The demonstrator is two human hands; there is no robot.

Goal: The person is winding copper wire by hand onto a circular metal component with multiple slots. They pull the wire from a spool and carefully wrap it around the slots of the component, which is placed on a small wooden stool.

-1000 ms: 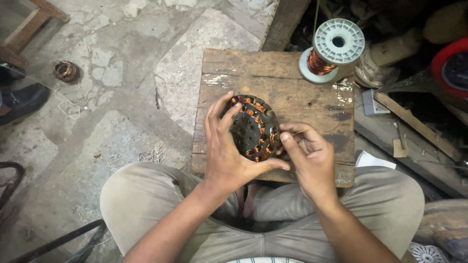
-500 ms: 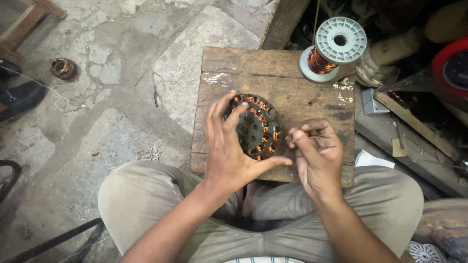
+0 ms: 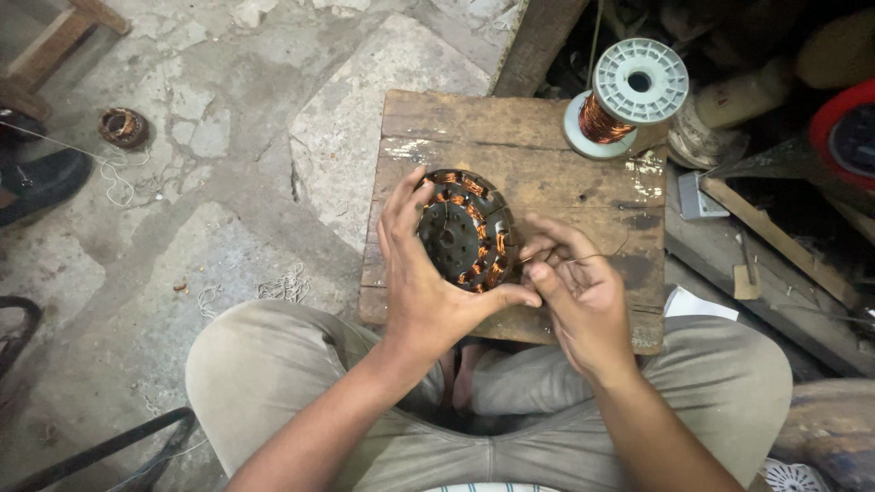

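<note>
A round dark motor stator (image 3: 467, 230) with copper windings rests on a worn wooden board (image 3: 547, 146) in front of my knees. My left hand (image 3: 424, 273) wraps around its left and lower edge, thumb under the rim, holding it. My right hand (image 3: 574, 292) is just right of the stator, fingers pinched on a thin copper wire (image 3: 609, 256) that leads to the windings. A white plastic spool of copper wire (image 3: 624, 96) stands at the board's far right corner.
Cracked stone floor lies to the left, with a small wound coil (image 3: 122, 127) and loose thread on it. A dark shoe (image 3: 41, 182) is at the left edge. Tools, wood strips and clutter (image 3: 756, 237) crowd the right side.
My right hand has drawn back to the right of the stator, pulling the thin wire with it. My left hand stays on the stator.
</note>
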